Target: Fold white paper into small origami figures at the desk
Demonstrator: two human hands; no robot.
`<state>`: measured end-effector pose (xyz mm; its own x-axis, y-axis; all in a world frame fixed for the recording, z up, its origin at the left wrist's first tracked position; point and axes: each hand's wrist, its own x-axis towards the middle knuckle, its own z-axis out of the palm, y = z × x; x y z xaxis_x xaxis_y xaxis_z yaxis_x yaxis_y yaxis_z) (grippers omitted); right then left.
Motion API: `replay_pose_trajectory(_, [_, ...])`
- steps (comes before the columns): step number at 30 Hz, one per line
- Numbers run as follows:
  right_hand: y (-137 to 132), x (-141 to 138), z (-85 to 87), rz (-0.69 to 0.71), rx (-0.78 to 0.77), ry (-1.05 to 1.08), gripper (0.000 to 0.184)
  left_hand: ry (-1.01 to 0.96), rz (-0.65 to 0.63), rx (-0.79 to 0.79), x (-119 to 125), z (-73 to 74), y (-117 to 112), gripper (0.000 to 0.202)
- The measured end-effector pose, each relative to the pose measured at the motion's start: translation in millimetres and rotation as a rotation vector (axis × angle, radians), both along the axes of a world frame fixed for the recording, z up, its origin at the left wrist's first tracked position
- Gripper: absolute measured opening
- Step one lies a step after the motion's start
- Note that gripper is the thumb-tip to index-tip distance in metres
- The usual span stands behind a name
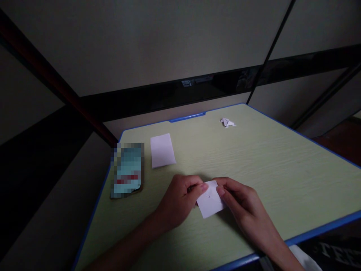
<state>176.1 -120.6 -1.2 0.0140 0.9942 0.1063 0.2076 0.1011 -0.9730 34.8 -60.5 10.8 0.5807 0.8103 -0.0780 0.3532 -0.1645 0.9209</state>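
A small white sheet of paper (pixel 210 207) with crease lines is held between my two hands, just above the table. My left hand (pixel 180 197) pinches its upper left edge, thumb on top and fingers curled behind. On the opposite side my right hand (pixel 242 201) grips the upper right edge, its thumb also lying on the paper's face. The fingertips behind the sheet are hidden. Some creases meet near the middle of the paper, close to the left thumb.
The pale table (pixel 270 162) has a blue rim. Beyond my left hand lies a blank white paper sheet (pixel 163 150), with a blurred-out phone-shaped object (pixel 127 169) left of it. A folded white paper figure (pixel 227 122) rests near the back edge. Cabinet panels (pixel 169 45) stand behind.
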Motion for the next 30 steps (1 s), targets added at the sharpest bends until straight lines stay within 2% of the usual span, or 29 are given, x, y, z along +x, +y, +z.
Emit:
replay_pose_trajectory(4, [0, 0, -2.6, -0.052, 0.037, -0.052, 0.020, 0.011, 0.070, -0.004, -1, 0.6, 2, 0.030])
replay_pose_trajectory(9, [0, -1, -6.8, -0.107, 0.087, -0.003, 0.016, -0.026, 0.155, 0.008, 0, -1.6, 5, 0.033])
replay_pose_trajectory(14, [-2, -2, -8.3, -0.150, 0.130, 0.021, 0.016, -0.030, 0.144, -0.050, -1, -0.8, 7, 0.032])
replay_pose_trajectory(19, [-4, -4, -10.6, -0.099, 0.108, 0.124, 0.017, -0.089, 0.116, -0.102, -4, -0.8, 11, 0.033])
replay_pose_trajectory(22, [-3, -5, -12.0, -0.030, 0.089, 0.170, 0.014, -0.162, 0.192, -0.161, -4, -2.5, 13, 0.032])
replay_pose_trajectory(25, [-2, -5, -12.3, -0.047, 0.096, 0.189, 0.009, -0.247, 0.274, -0.207, -1, -2.9, 12, 0.030])
replay_pose_trajectory(30, [-1, -5, -9.4, -0.045, 0.040, 0.198, 0.006, -0.240, 0.200, -0.315, 3, -0.7, 3, 0.022])
